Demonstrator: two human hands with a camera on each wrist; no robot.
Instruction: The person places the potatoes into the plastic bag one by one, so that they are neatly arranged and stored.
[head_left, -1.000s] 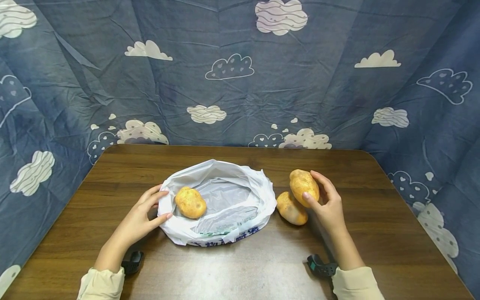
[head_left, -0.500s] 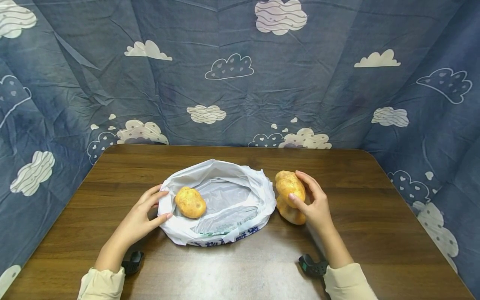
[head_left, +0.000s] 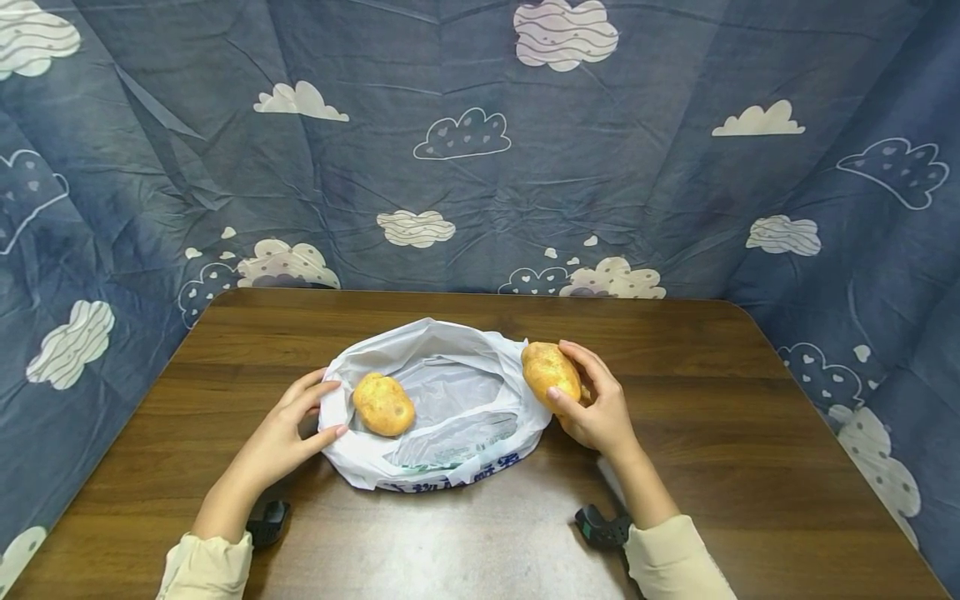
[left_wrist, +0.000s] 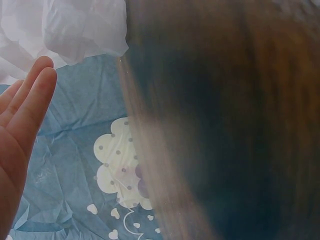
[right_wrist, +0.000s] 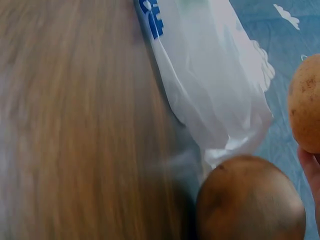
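Note:
In the head view, my right hand grips a yellow-brown potato with thumb and fingers, above the right rim of a white plastic bag. The bag lies spread with its mouth upward. Another potato sits inside at its left. A third potato rests on the table beside the bag; in the head view my right hand and the held potato mostly hide it. The held potato also shows at the right wrist view's edge. My left hand touches the bag's left rim, thumb and fingers spread; its fingers look straight.
Everything stands on a dark brown wooden table. A blue curtain with cloud prints hangs behind it. Black wrist devices show at the left wrist and right wrist.
My right hand has carried its potato leftward, from the table's right side, over the resting potato, to the bag's right rim. My left hand and the bag stay in place.

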